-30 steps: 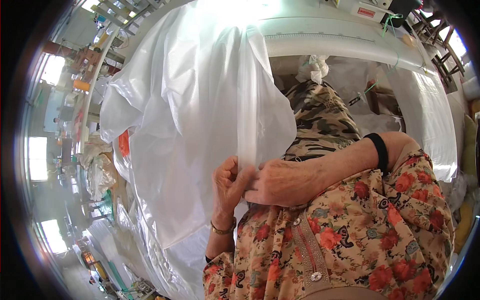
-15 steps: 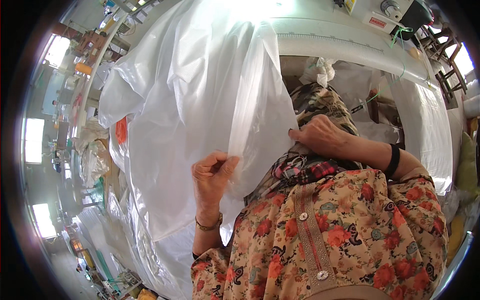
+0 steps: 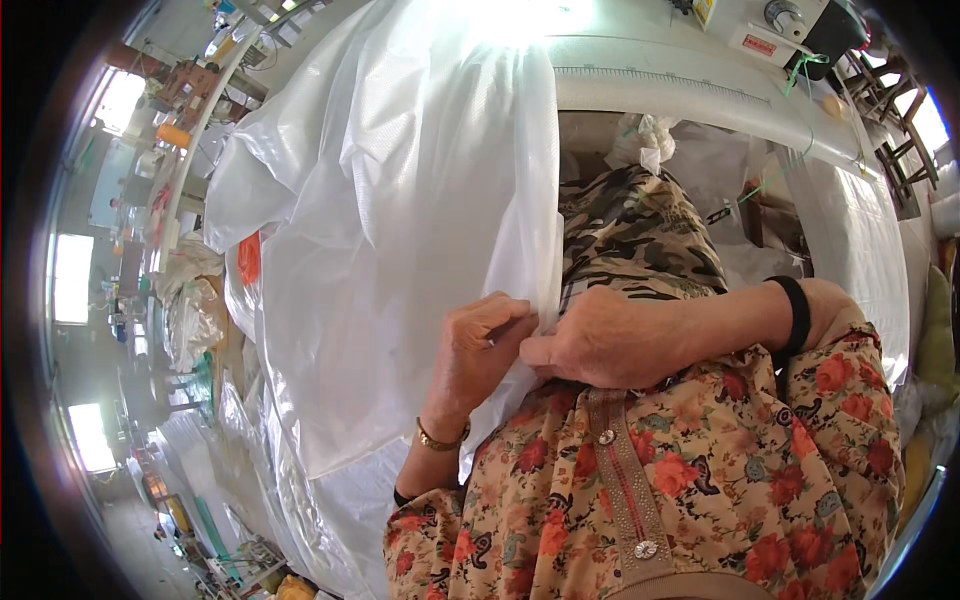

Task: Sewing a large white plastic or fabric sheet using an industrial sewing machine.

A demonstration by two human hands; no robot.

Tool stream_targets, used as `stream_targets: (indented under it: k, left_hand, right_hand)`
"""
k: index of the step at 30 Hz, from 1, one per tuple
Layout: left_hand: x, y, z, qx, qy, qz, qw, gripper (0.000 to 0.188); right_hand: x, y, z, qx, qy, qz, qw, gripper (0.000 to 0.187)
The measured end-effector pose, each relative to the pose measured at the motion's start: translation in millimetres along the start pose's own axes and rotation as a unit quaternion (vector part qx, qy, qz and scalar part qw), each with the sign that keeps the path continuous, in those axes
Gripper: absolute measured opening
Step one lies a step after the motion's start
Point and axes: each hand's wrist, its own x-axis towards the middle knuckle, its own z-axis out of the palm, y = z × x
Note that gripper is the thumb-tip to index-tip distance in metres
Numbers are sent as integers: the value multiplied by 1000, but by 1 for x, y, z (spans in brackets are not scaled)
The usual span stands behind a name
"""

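Observation:
A large white woven plastic sheet (image 3: 400, 230) hangs from the table top down over my lap, its right edge gathered into a narrow fold. My left hand (image 3: 482, 345) is closed in a pinch on the sheet near that edge. Right beside it, my right hand (image 3: 610, 338) grips the same edge, thumb and fingertips pressed together. The two hands almost touch in front of my waist. Parts of the fingertips and the pinched material are hidden behind the knuckles.
A white sewing machine (image 3: 765, 35) stands at the far right of the table. A ruler scale (image 3: 665, 78) runs along the table edge. Green string (image 3: 800, 75) hangs from the machine. Left lie an orange-red piece (image 3: 249, 258) and clear plastic bags (image 3: 192, 320); a wooden stool (image 3: 900, 120) stands right.
My right hand has moved left, bringing the sheet's right edge to my left hand and folding it over. My left hand has shifted slightly right. More of the camouflage trousers now shows.

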Motion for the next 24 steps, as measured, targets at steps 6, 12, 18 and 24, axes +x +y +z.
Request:
stream_targets:
  k: [6,12,18,24]
  left_hand:
    - [1,-5,3,-70,-14,3,997,8]
    - [-3,3,0,-66,-30,-43,996,6]
    - [-5,3,-1,-193,-19,-105,975,15]
    - [-12,11,-18,-70,90,-107,988,4]
  right_hand:
    - [7,-4,5,-49,1,-41,998,11]
    - [10,-6,15,-104,16,-84,991,12]
    - [20,-1,26,-153,46,-146,976,11]
    - [15,29,2,32,304,-52,951,15]
